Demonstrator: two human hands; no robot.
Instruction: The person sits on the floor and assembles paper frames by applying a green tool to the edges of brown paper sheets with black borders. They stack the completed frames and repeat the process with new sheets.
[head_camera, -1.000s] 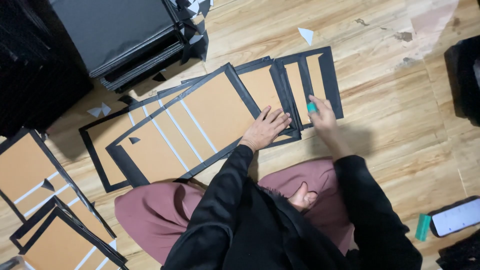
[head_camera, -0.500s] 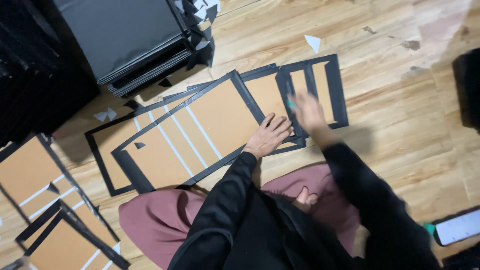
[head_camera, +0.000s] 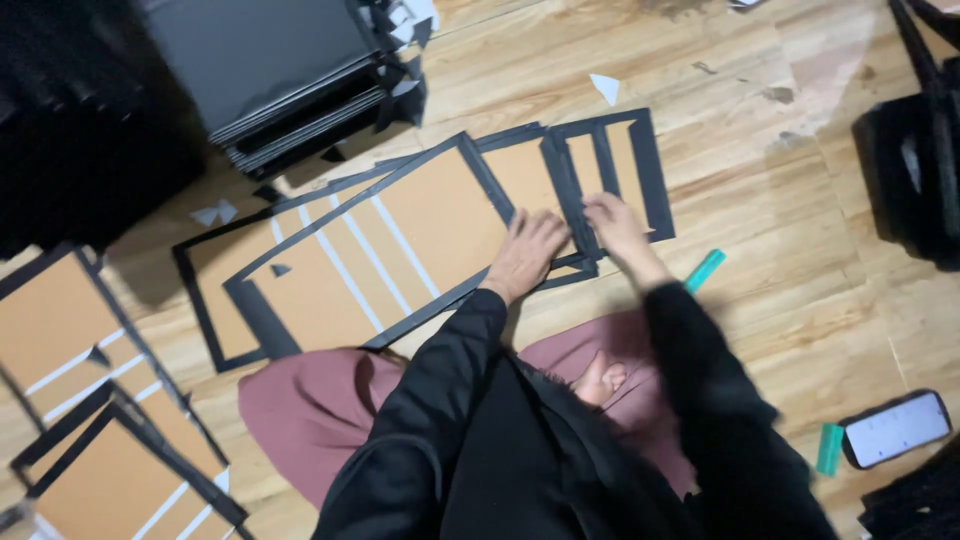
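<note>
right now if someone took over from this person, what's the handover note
Left hand: flat on the top brown cardboard panel with black tape border, pressing its near edge.
Right hand: on the black tape strips of the smaller brown panel beside it; whether it holds anything cannot be told.
Teal tool lies on the wooden floor by the right wrist.
Done: several bordered panels lie at left.
Left: cannot tell from here.

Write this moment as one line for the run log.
left hand: flat on black-bordered brown cardboard panel | right hand: on black strip frame | teal tool: on wooden floor
</note>
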